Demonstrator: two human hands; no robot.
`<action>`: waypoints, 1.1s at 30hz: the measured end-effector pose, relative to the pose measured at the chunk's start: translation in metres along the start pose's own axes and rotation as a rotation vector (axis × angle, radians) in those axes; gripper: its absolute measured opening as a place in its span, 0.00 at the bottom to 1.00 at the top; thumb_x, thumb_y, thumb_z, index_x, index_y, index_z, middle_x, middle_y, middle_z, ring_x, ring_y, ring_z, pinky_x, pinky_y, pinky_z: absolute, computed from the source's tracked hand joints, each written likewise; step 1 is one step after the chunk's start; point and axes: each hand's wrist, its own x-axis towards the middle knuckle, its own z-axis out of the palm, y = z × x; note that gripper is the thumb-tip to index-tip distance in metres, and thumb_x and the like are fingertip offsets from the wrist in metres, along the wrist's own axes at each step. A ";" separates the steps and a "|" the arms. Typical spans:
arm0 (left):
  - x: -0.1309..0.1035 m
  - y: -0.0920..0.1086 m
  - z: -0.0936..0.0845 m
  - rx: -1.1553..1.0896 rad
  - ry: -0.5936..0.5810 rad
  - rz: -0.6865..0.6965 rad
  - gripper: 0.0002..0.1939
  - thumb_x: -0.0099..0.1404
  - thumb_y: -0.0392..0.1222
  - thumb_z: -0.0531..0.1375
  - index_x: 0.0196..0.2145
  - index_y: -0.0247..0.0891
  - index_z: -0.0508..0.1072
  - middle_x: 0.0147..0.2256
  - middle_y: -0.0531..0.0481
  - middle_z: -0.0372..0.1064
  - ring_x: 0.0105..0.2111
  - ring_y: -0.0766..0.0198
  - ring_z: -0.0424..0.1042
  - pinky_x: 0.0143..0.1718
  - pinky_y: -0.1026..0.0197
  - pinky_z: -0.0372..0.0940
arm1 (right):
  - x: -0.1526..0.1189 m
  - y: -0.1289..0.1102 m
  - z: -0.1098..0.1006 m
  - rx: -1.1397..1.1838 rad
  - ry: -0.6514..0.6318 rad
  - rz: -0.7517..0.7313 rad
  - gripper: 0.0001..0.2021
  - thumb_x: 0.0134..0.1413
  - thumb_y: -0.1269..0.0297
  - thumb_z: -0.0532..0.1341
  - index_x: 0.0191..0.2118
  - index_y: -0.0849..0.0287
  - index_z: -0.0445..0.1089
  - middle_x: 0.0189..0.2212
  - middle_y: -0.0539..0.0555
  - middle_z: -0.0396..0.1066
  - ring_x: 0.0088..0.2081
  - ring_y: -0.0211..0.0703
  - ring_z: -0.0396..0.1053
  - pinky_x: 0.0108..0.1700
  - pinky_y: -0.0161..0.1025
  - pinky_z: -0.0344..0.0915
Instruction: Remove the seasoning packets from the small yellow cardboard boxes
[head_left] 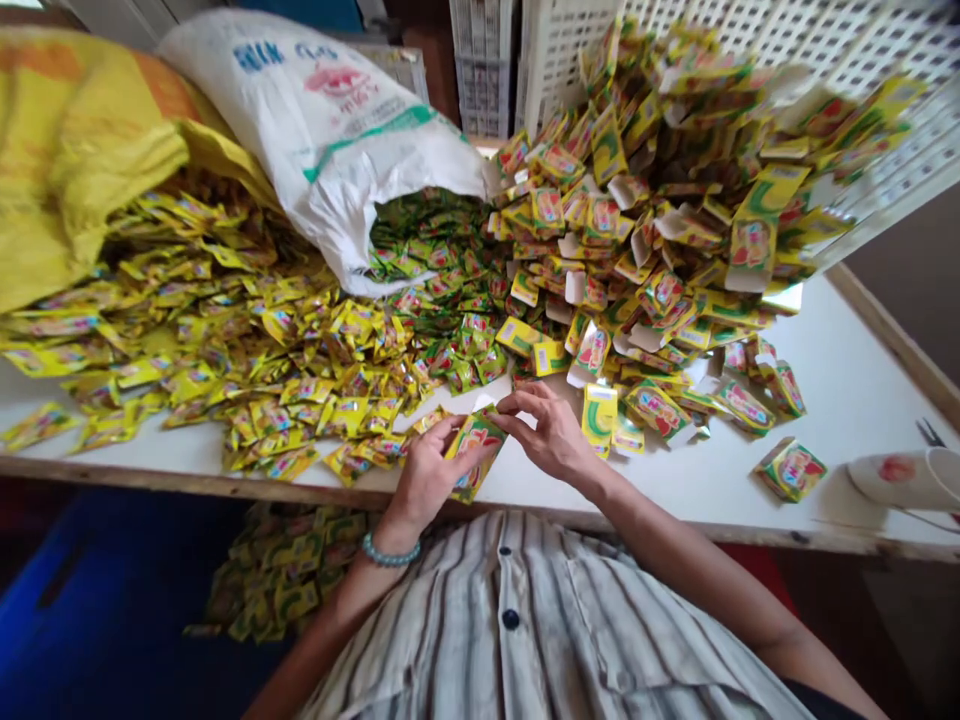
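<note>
A small yellow-and-green printed carton [480,447] is tilted at the table's front edge. My left hand [429,468] grips it from the left, thumb across its printed face. My right hand [546,425] has its fingers pinched at the carton's upper end, by a raised white flap. Whether a sachet is also between those fingertips is hidden. Loose yellow sachets [300,415] spread to the left of my hands. Green sachets [472,350] lie just beyond them. To the right, a large heap of small cartons [637,270] rises, many with end flaps open.
A yellow sack [52,170] and a white sack [330,120] lie open at the back left. White plastic crates [885,60] stand behind the cartons. One carton [791,470] and a white cup [907,478] lie at the right. A blue bin [112,600] is below the table, near more cartons [292,570].
</note>
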 end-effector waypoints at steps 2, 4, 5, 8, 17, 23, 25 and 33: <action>0.000 -0.002 0.002 0.007 -0.004 0.014 0.22 0.50 0.46 0.69 0.42 0.35 0.73 0.35 0.48 0.76 0.35 0.57 0.75 0.37 0.61 0.68 | -0.003 0.000 0.004 -0.017 -0.085 -0.006 0.15 0.63 0.55 0.56 0.33 0.58 0.74 0.33 0.55 0.73 0.45 0.45 0.67 0.49 0.42 0.60; -0.001 -0.004 0.005 0.019 -0.019 0.034 0.21 0.51 0.46 0.68 0.42 0.35 0.73 0.36 0.48 0.76 0.37 0.57 0.75 0.38 0.61 0.68 | -0.006 0.001 0.008 0.005 -0.159 0.015 0.17 0.63 0.54 0.55 0.32 0.59 0.74 0.34 0.55 0.73 0.46 0.46 0.67 0.49 0.43 0.59; -0.001 -0.003 0.006 0.024 -0.025 0.041 0.21 0.52 0.47 0.68 0.42 0.35 0.73 0.36 0.48 0.76 0.37 0.57 0.75 0.38 0.62 0.68 | -0.007 0.002 0.009 0.048 -0.182 0.038 0.17 0.63 0.53 0.55 0.33 0.59 0.74 0.34 0.55 0.73 0.43 0.45 0.68 0.47 0.42 0.60; -0.002 0.000 0.008 0.013 0.040 0.067 0.22 0.54 0.47 0.67 0.45 0.36 0.71 0.34 0.49 0.76 0.33 0.60 0.75 0.34 0.63 0.68 | -0.008 0.007 0.010 0.240 -0.085 0.120 0.13 0.61 0.54 0.57 0.42 0.57 0.72 0.38 0.54 0.73 0.39 0.41 0.70 0.43 0.39 0.64; -0.002 0.003 0.009 -0.094 0.087 0.211 0.28 0.61 0.44 0.63 0.55 0.44 0.57 0.38 0.50 0.74 0.33 0.62 0.74 0.36 0.62 0.69 | -0.011 0.024 0.023 0.576 -0.010 0.236 0.13 0.52 0.54 0.66 0.40 0.56 0.74 0.38 0.53 0.74 0.38 0.42 0.70 0.41 0.38 0.67; -0.003 0.000 0.007 0.099 0.061 0.265 0.18 0.62 0.42 0.61 0.49 0.42 0.65 0.38 0.52 0.71 0.37 0.63 0.72 0.40 0.63 0.66 | -0.011 0.027 0.018 0.439 -0.119 0.243 0.15 0.55 0.51 0.62 0.32 0.59 0.74 0.29 0.51 0.72 0.33 0.40 0.67 0.39 0.37 0.65; -0.002 -0.001 0.005 0.147 0.036 0.260 0.13 0.62 0.42 0.61 0.45 0.42 0.67 0.36 0.54 0.71 0.36 0.64 0.71 0.38 0.64 0.65 | -0.008 0.028 0.015 0.499 -0.148 0.270 0.14 0.53 0.51 0.63 0.34 0.58 0.73 0.29 0.51 0.72 0.33 0.40 0.68 0.39 0.37 0.65; -0.004 0.000 0.009 -0.290 0.117 0.074 0.24 0.57 0.45 0.65 0.47 0.44 0.59 0.32 0.54 0.73 0.30 0.63 0.75 0.33 0.62 0.68 | 0.001 0.012 0.005 0.340 -0.175 0.269 0.17 0.55 0.50 0.61 0.40 0.59 0.76 0.36 0.54 0.77 0.38 0.47 0.72 0.42 0.40 0.67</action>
